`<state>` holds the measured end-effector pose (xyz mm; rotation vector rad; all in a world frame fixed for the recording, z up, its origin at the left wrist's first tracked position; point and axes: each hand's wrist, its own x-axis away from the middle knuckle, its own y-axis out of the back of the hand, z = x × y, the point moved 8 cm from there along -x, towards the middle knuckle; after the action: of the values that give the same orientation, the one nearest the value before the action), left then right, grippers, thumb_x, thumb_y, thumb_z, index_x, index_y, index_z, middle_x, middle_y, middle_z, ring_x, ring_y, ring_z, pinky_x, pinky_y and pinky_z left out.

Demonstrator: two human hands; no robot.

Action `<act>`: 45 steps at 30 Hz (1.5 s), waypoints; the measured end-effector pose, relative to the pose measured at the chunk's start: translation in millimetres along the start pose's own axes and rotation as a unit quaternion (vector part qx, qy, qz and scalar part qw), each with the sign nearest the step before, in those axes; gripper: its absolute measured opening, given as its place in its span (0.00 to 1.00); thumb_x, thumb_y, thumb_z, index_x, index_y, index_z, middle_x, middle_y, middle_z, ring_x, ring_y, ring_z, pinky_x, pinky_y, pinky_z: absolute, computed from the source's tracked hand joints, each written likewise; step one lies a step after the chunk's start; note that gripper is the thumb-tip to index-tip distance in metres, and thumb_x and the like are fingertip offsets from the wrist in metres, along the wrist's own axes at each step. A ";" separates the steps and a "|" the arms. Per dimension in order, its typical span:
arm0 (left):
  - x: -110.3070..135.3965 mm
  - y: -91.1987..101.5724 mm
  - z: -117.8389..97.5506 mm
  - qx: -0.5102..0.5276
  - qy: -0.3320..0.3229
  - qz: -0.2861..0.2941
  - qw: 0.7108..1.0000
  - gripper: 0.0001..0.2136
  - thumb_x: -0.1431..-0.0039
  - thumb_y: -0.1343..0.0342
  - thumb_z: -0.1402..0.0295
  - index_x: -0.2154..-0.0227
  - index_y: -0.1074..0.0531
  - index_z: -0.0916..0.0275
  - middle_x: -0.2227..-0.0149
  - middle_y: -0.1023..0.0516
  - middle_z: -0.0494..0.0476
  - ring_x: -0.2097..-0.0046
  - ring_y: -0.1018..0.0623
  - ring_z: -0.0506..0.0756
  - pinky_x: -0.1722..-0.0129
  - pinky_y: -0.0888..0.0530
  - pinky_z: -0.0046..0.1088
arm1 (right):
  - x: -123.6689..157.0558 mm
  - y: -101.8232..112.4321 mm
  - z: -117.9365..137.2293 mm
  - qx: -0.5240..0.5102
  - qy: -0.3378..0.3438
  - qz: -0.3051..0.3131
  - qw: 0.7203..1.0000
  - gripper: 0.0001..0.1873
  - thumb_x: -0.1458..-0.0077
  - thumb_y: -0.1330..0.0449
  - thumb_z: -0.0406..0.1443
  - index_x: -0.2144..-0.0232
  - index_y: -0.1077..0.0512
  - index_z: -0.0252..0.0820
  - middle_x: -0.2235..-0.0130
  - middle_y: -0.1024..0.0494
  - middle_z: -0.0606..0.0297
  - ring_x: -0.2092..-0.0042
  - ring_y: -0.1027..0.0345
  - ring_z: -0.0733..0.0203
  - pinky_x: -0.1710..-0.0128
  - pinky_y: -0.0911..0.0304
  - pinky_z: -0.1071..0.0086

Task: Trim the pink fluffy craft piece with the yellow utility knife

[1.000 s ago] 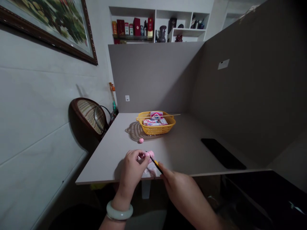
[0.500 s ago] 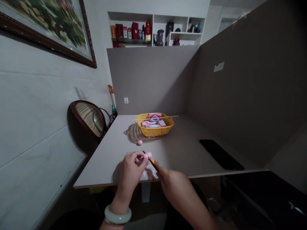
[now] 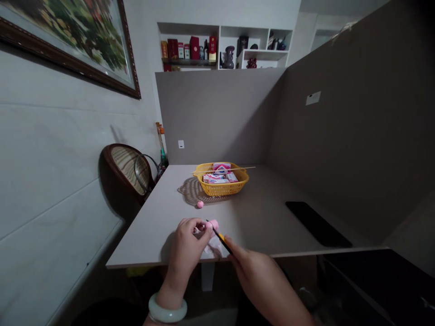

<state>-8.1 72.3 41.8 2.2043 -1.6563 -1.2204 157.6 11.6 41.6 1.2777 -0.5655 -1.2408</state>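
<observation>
My left hand (image 3: 186, 242), with a pale green bangle on the wrist, is closed in a pinch on a small pink lump (image 3: 213, 225) near the table's front edge. My right hand (image 3: 253, 271) grips a thin black and yellow tool (image 3: 220, 236) whose tip points into the pink lump. Under the hands lies a bit of white wrapper (image 3: 212, 248). A small pink ball (image 3: 200, 204) rests alone on the table a little farther back.
A yellow basket (image 3: 222, 186) holding pink-and-white packets, with a wooden skewer (image 3: 226, 170) laid across its rim, stands mid-table. A black phone (image 3: 317, 224) lies to the right. Grey partitions close the back and right. A round wooden chair back (image 3: 124, 170) leans at left.
The hands stay together on the pink lump and tool; only the view has shifted slightly.
</observation>
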 end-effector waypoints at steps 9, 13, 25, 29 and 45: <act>0.3 -0.4 0.1 0.006 0.003 0.002 1.000 0.08 0.42 0.43 0.60 0.70 0.24 0.59 0.68 0.22 0.55 0.63 0.24 0.56 0.62 0.30 0.31 | -4.2 -2.7 3.8 0.020 -0.008 -0.012 1.000 0.28 0.40 0.51 0.27 0.39 0.34 0.43 0.70 0.16 0.60 0.72 0.22 0.58 0.77 0.39 0.76; 0.8 -0.8 0.7 0.005 0.003 0.000 1.000 0.08 0.42 0.43 0.60 0.69 0.24 0.59 0.67 0.22 0.55 0.63 0.24 0.55 0.62 0.29 0.31 | 6.2 -0.5 -1.5 -0.016 0.002 0.003 1.000 0.26 0.40 0.50 0.28 0.41 0.32 0.46 0.68 0.16 0.61 0.71 0.21 0.59 0.74 0.36 0.76; 0.7 -1.5 1.5 0.003 0.010 0.009 1.000 0.09 0.42 0.44 0.60 0.68 0.24 0.59 0.67 0.22 0.56 0.62 0.23 0.56 0.62 0.29 0.31 | 8.3 -2.8 -1.6 -0.017 -0.023 0.051 0.998 0.28 0.39 0.51 0.27 0.38 0.36 0.43 0.65 0.16 0.58 0.67 0.21 0.55 0.70 0.33 0.72; 0.8 -0.6 -1.0 -0.001 0.003 0.008 1.000 0.09 0.41 0.44 0.60 0.68 0.25 0.59 0.66 0.23 0.56 0.62 0.24 0.55 0.61 0.29 0.31 | 13.3 -2.6 -2.3 0.024 -0.026 0.059 0.998 0.27 0.39 0.50 0.28 0.38 0.35 0.42 0.67 0.16 0.58 0.69 0.21 0.53 0.72 0.33 0.70; -0.3 -0.1 -0.6 0.021 0.018 0.026 0.999 0.11 0.42 0.44 0.58 0.67 0.23 0.60 0.66 0.21 0.56 0.63 0.24 0.55 0.61 0.28 0.31 | -6.3 -10.9 0.6 -0.002 -0.030 0.021 0.999 0.28 0.38 0.52 0.27 0.37 0.38 0.40 0.65 0.16 0.56 0.66 0.20 0.54 0.71 0.34 0.71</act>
<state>-7.6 72.4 42.3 2.1791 -1.7289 -1.1379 151.1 19.0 33.7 1.2221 -0.6301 -1.2479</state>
